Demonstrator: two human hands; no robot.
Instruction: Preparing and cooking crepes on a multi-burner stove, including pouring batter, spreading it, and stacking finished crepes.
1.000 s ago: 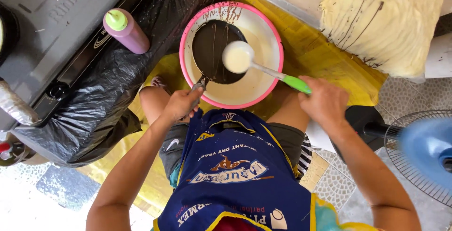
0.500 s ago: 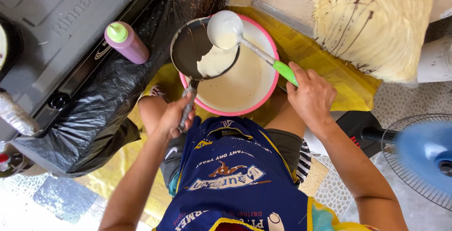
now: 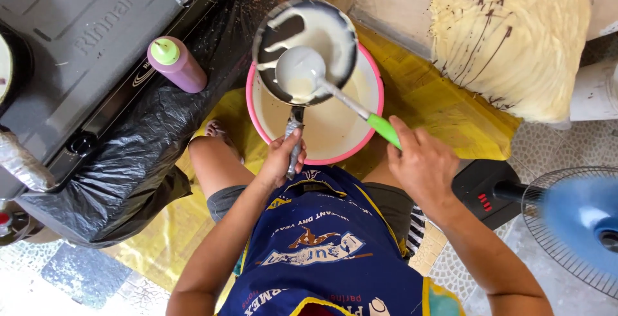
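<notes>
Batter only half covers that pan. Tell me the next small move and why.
Probably tilt the pan with the left hand so the batter runs over the bare dark patch. The ladle in the right hand sits in the pan, held over the bowl, which would catch any drips.

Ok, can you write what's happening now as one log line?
left hand: holds pan handle | right hand: holds ladle | ladle: in pan, batter | pan: over pink bowl

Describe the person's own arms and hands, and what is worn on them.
Both arms are bare from shoulder to fingertips: no sleeves, gloves, watch or rings visible on the left hand or right hand. A blue apron with yellow trim and printed markings covers the torso.
</notes>
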